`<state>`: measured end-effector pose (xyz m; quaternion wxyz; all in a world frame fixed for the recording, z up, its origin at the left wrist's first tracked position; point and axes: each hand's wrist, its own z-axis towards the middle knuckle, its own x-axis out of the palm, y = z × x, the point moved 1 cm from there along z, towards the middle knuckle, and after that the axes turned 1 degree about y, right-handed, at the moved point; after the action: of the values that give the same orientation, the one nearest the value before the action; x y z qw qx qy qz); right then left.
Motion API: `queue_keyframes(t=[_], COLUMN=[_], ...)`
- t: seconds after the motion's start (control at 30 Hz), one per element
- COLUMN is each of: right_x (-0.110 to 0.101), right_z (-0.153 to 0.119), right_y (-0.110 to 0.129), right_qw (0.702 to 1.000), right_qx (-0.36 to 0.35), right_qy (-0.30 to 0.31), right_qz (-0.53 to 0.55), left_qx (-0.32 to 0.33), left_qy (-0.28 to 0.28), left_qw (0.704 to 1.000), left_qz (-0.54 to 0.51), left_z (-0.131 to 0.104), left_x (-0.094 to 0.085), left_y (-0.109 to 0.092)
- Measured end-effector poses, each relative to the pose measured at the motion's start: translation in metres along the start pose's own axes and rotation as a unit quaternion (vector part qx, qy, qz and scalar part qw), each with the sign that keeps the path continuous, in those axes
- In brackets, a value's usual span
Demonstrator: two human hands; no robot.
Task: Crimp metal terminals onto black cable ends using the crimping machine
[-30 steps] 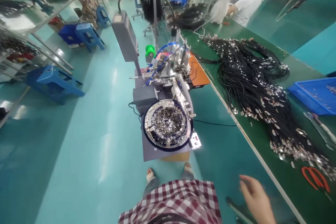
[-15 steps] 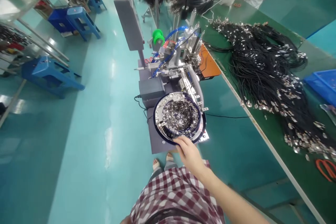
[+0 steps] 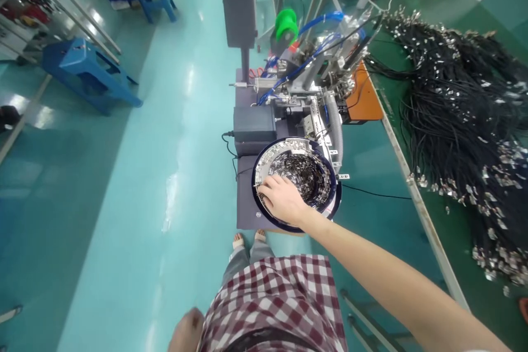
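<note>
My right hand [image 3: 282,198] reaches over the near left side of a round feeder bowl [image 3: 336,212] with a dark blue rim. Its fingers are curled down onto the bowl's track beside the left rim; whatever lies under the fingertips is hidden. Small shiny metal parts [image 3: 305,168] fill the bowl's middle, and more sit along its inner track. At the bottom edge, by the checked apron [image 3: 280,302], part of my left hand [image 3: 187,331] shows, blurred, with its fingers not discernible.
Behind the bowl stands a machine with blue tubes, a green spool [image 3: 286,23] and a grey box [image 3: 254,123]. A tall grey panel [image 3: 238,0] rises at its left. Black cables with metal ends [image 3: 449,104] cover the green bench at right. Blue stools [image 3: 93,74] stand at left.
My right hand has moved from the bowl's near rim to its left side, farther over the bowl. The view has shifted, and part of my left hand has come farther into sight.
</note>
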<state>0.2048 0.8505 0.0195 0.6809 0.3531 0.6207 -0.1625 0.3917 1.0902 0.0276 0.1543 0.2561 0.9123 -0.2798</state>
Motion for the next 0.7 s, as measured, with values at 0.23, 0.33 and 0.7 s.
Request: queue_keyframes(t=[0.23, 0.33, 0.7], right_x=[-0.001, 0.002, 0.002], right_z=[0.002, -0.003, -0.043], right_y=[-0.002, -0.005, -0.015], right_qw=[0.999, 0.998, 0.995], right_qx=[-0.036, -0.043, 0.041], right_qy=[0.035, 0.04, -0.029], right_qz=[-0.02, -0.027, 0.083], left_qx=[0.246, 0.32, 0.426], left_qy=[-0.147, -0.191, -0.205], left_qw=[0.958, 0.928, 0.88], left_qz=[-0.026, -0.021, 0.044], left_z=[0.097, 0.121, 0.127], left_x=[0.0, 0.004, 0.041], left_y=[-0.084, -0.124, -0.128])
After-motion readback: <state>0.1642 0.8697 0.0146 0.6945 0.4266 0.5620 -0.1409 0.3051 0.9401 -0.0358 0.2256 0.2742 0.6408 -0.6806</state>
